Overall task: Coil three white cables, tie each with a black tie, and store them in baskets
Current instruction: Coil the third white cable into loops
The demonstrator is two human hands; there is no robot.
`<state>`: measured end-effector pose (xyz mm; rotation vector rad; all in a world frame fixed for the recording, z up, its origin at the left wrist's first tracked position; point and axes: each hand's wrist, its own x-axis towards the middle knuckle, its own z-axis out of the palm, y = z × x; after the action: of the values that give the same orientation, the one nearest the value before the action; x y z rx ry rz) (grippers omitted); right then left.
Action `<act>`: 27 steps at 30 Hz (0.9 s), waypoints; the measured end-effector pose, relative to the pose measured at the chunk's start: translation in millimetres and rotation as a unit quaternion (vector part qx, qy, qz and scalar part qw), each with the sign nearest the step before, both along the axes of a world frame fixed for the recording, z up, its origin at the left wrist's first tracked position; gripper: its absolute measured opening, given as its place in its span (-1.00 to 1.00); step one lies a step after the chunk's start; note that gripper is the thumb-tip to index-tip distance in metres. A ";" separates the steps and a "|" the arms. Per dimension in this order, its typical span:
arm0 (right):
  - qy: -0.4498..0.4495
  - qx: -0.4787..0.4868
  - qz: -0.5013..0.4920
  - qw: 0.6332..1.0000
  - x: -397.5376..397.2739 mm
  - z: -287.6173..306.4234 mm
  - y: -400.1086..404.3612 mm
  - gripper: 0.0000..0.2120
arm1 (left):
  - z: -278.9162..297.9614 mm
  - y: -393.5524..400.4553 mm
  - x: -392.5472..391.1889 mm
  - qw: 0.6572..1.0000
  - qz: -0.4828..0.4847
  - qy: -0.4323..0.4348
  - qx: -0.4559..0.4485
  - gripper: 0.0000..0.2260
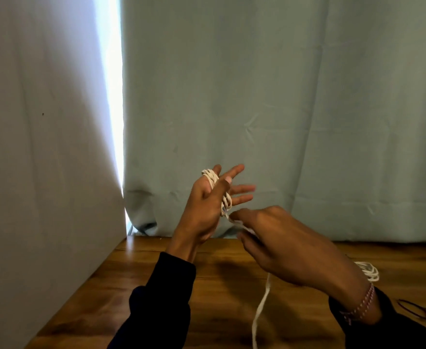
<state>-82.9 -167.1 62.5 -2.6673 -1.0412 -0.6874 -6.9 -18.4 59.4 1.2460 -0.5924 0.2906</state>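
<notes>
My left hand (208, 206) is raised above the wooden table, fingers spread and straight. Several turns of a white cable (215, 183) are wound around it, from the thumb side down to the little finger. My right hand (282, 241) is just right of it and lower, pinching the same cable close to the coil. The loose tail of that cable (261, 306) hangs down from my right hand to the bottom edge of the view. A second white cable (369, 270) lies coiled on the table behind my right wrist. Black ties (418, 312) lie at the far right.
The wooden table (136, 278) meets a pale wall on the left. A grey-green curtain (282, 109) hangs behind the table's far edge, with a bright gap of light at its left side. No basket is in view.
</notes>
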 end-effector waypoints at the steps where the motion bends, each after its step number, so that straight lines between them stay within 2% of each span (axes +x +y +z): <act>1: -0.008 0.022 0.012 1.000 0.4 1.9 -2.3 -0.75 | -2.6 0.5 1.0 0.999 0.020 -0.006 0.040 -0.64; 3: -0.011 0.051 0.038 0.998 0.8 5.5 -7.0 -0.67 | -4.8 1.7 -2.6 0.991 0.068 -0.012 0.118 -0.73; 6: 0.015 0.088 0.065 0.994 -0.9 11.8 -15.5 -0.64 | -7.8 0.4 -2.0 0.978 0.097 -0.012 0.184 -0.58; 9: 0.029 0.136 0.095 0.986 1.0 18.7 -22.2 -0.71 | -4.3 -3.9 -11.6 0.970 0.084 -0.063 0.220 -0.56; 13: -0.066 0.176 0.086 0.978 14.1 18.9 -28.7 -0.76 | -1.4 -8.9 -20.6 0.971 0.019 -0.088 0.220 -0.54; 19: -0.257 0.187 0.037 0.948 25.6 22.0 -39.9 -0.66 | -4.0 -19.9 -22.4 0.978 -0.096 0.054 0.176 -0.25; 22: -0.304 0.165 0.024 0.938 33.7 22.4 -51.1 -0.69 | -3.3 -22.9 -21.4 0.968 -0.170 0.072 0.168 -0.12; 24: -0.311 0.143 0.033 0.939 37.7 21.2 -53.7 -0.75 | -2.1 -21.6 -21.0 0.968 -0.167 0.077 0.169 -0.13; 27: -0.363 0.089 0.010 0.927 36.9 22.1 -50.9 -0.75 | -0.4 -18.6 -22.2 0.975 -0.138 0.065 0.165 -0.29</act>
<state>-46.0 -218.0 84.6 -2.2562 -1.0685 -1.7508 -29.1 -37.0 59.0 1.4678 -0.7100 -0.1272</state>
